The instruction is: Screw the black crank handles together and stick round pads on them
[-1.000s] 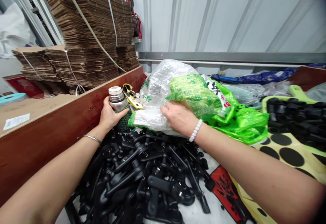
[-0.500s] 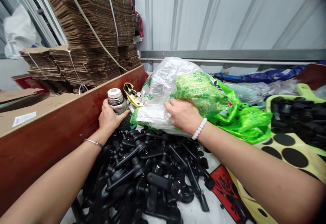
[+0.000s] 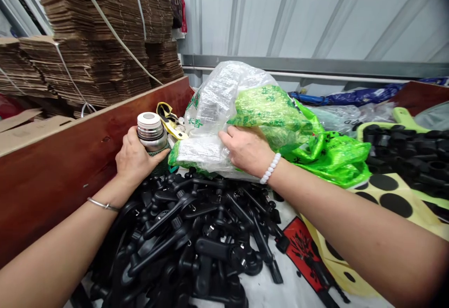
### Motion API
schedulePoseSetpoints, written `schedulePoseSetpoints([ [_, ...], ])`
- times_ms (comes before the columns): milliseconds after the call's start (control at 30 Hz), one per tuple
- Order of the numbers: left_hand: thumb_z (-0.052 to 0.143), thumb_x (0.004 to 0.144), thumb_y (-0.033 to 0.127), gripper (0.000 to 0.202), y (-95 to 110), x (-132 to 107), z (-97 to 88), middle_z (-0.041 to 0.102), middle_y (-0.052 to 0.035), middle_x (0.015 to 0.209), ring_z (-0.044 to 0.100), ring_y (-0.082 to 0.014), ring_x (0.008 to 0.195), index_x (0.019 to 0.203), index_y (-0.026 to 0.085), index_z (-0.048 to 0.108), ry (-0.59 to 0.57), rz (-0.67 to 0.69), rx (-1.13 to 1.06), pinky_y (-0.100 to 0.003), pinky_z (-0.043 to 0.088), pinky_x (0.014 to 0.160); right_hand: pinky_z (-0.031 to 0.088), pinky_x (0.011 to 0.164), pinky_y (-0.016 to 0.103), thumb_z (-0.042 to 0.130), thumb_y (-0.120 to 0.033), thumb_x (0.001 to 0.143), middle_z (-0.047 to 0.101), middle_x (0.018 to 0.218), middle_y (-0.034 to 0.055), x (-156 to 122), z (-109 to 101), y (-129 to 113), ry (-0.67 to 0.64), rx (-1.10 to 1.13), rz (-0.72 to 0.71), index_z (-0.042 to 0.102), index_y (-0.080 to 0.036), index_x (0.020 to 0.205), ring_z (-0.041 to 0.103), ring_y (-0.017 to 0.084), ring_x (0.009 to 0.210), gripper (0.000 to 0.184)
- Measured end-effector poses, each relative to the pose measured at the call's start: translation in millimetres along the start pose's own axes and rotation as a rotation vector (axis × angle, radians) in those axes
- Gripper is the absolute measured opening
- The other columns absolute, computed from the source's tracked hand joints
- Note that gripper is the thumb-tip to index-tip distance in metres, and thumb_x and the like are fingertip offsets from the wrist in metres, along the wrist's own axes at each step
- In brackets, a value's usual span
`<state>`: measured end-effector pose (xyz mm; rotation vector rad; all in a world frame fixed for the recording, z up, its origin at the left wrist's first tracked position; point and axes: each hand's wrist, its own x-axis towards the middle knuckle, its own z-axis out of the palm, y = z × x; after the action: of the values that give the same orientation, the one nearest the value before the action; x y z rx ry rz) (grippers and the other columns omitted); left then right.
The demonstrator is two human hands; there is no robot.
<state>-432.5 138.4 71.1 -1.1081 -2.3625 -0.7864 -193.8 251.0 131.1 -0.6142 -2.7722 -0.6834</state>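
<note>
My left hand (image 3: 135,156) is wrapped round a steel thermos (image 3: 151,132) with a white-topped lid, beside the wooden side board; its lower part sits in a dark green cover. With my right hand (image 3: 245,149) I pinch the edge of a crumpled clear and green plastic bag (image 3: 217,107) printed with green characters. Below both hands lies a heap of black plastic parts with arms and knobs (image 3: 196,233). A yellow and black strip (image 3: 171,121) lies between the thermos and the bag.
Along the left runs a reddish wooden board (image 3: 70,172), with bundled cardboard stacks (image 3: 101,32) behind it. At right are a light green basket (image 3: 360,132) of black parts and a yellow sheet with black discs (image 3: 396,205). A red patterned piece (image 3: 301,247) lies nearer.
The view has shifted slightly, so hands, thermos and bag appear a little further left and higher. Both hands keep their hold on the thermos and the bag.
</note>
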Motion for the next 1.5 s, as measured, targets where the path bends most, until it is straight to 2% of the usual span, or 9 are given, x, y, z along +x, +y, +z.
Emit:
schedulePoseSetpoints([
  [200,0.070,0.062,0.055,0.086,9.3,8.1,-2.5,0.054,-0.0227,0.119,0.057,-0.0446,0.104,0.130,0.012,0.038,-0.084,0.086,-0.005,-0.055,0.050,0.081,0.034,0.070,0.032,0.036,-0.003,0.083,0.057,0.085,0.0125,5.7,5.1,-0.7,0.028,-0.013,-0.031,0.056,-0.010,0.092,0.052,0.022,0.081,0.024],
  [400,0.076,0.056,0.052,0.091,-4.8,16.3,9.4,0.056,-0.0180,0.123,0.057,-0.0376,0.111,0.128,0.016,0.036,-0.051,-0.115,-0.249,-0.047,0.048,0.090,0.033,0.066,0.031,0.039,-0.002,0.080,0.057,0.086,0.0122,8.5,4.4,-0.8,0.017,0.016,-0.012,0.057,-0.010,0.095,0.051,0.020,0.078,0.025],
  [600,0.076,0.058,0.049,0.086,-6.4,15.5,23.2,0.057,-0.0161,0.123,0.058,-0.0317,0.111,0.128,0.017,0.036,-0.038,-0.019,-0.375,-0.040,0.047,0.090,0.033,0.066,0.031,0.042,-0.001,0.076,0.057,0.087,0.0121,8.2,5.9,0.4,0.011,0.012,-0.006,0.057,-0.010,0.097,0.052,0.021,0.078,0.026],
  [767,0.078,0.057,0.045,0.086,-6.5,16.7,9.5,0.056,-0.0156,0.124,0.057,-0.0321,0.112,0.128,0.018,0.037,-0.053,0.034,-0.366,-0.041,0.047,0.091,0.031,0.063,0.031,0.042,-0.002,0.076,0.057,0.086,0.0110,5.6,3.7,0.6,0.001,0.009,0.004,0.058,-0.011,0.099,0.050,0.020,0.073,0.029],
  [933,0.077,0.057,0.046,0.091,-4.9,17.0,-8.6,0.052,-0.0165,0.129,0.052,-0.0340,0.118,0.132,0.016,0.035,-0.020,0.177,-0.251,-0.043,0.044,0.095,0.032,0.065,0.031,0.040,0.000,0.077,0.056,0.087,0.0113,5.1,6.8,-0.4,-0.003,0.020,-0.006,0.057,-0.010,0.101,0.049,0.020,0.074,0.031],
  [1100,0.076,0.059,0.041,0.093,-10.3,14.1,2.9,0.051,-0.0179,0.129,0.051,-0.0323,0.120,0.135,0.014,0.031,-0.052,0.250,-0.207,-0.039,0.044,0.097,0.034,0.067,0.030,0.040,0.000,0.077,0.055,0.086,0.0105,2.6,12.6,0.6,0.041,0.042,-0.022,0.057,-0.010,0.100,0.048,0.020,0.073,0.030],
  [1233,0.074,0.061,0.047,0.091,-12.5,13.2,7.6,0.051,-0.0193,0.129,0.053,-0.0347,0.117,0.134,0.014,0.032,-0.071,0.177,-0.190,-0.042,0.046,0.093,0.036,0.068,0.030,0.040,-0.001,0.078,0.054,0.085,0.0101,-0.5,14.0,1.0,0.073,0.044,-0.049,0.056,-0.010,0.100,0.048,0.019,0.073,0.029],
  [1367,0.070,0.060,0.058,0.086,-7.5,17.1,-4.2,0.058,-0.0194,0.122,0.058,-0.0380,0.109,0.128,0.015,0.036,-0.125,-0.021,-0.097,-0.047,0.050,0.086,0.040,0.070,0.031,0.039,0.002,0.075,0.054,0.087,0.0112,1.9,15.2,1.5,0.031,0.068,-0.048,0.055,-0.008,0.100,0.050,0.019,0.076,0.031],
  [1500,0.064,0.061,0.066,0.085,2.8,19.9,-15.7,0.061,-0.0246,0.115,0.060,-0.0430,0.105,0.123,0.012,0.041,-0.179,-0.076,0.063,-0.052,0.050,0.082,0.047,0.075,0.032,0.044,0.001,0.072,0.055,0.097,0.0139,4.6,8.9,-1.0,0.036,0.173,-0.084,0.051,-0.005,0.112,0.054,0.020,0.083,0.040],
])
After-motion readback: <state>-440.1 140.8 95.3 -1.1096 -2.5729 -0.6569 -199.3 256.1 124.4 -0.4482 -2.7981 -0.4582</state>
